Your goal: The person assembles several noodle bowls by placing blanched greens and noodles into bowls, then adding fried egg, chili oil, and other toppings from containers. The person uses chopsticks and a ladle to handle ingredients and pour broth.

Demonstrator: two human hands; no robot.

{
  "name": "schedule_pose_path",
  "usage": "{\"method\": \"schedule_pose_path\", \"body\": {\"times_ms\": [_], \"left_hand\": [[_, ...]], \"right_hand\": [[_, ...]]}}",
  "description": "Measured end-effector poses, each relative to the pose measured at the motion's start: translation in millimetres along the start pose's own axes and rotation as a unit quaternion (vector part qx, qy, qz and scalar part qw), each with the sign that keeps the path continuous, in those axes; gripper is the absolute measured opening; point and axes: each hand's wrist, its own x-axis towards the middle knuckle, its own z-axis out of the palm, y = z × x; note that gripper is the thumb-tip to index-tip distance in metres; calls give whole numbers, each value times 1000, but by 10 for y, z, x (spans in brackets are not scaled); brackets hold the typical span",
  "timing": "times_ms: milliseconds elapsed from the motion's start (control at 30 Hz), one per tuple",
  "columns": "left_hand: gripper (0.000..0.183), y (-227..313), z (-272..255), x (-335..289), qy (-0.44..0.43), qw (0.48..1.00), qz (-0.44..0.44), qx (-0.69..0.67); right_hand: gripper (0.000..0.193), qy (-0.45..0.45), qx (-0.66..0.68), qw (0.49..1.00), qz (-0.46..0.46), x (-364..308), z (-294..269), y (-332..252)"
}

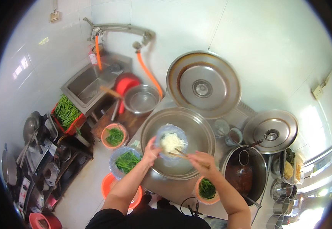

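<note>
My left hand (150, 152) grips the left side of a pale blue bowl (161, 134), which looks lined with thin plastic. White noodles (170, 142) lie inside it. Closed round a pair of chopsticks (180, 153), my right hand (203, 163) comes in from the right, and their tips reach the noodles. Both hands work above a wide steel pot (203, 133) of cloudy liquid. Left of the pot are two bowls of green leaves, one pink (103, 134) and one pale blue (114, 173). Another bowl of greens (207, 189) sits below my right hand.
A dark red-brown soup pot (238, 177) with a ladle (244, 156) stands at right. Two large steel lids (189, 72) (284, 126) rest against the wall side. A steel basin (142, 99), sink (85, 89), orange basin (108, 187) and cluttered rack (64, 168) are leftward.
</note>
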Motion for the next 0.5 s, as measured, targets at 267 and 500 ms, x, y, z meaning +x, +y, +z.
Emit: {"method": "schedule_pose_path", "body": {"times_ms": [267, 500], "left_hand": [[78, 181, -49, -457, -14, 1000, -5, 18], [78, 124, -159, -568, 37, 998, -34, -33]], "right_hand": [[27, 345, 31, 890, 296, -262, 760, 356], [45, 522, 401, 713, 243, -96, 27, 69]]}}
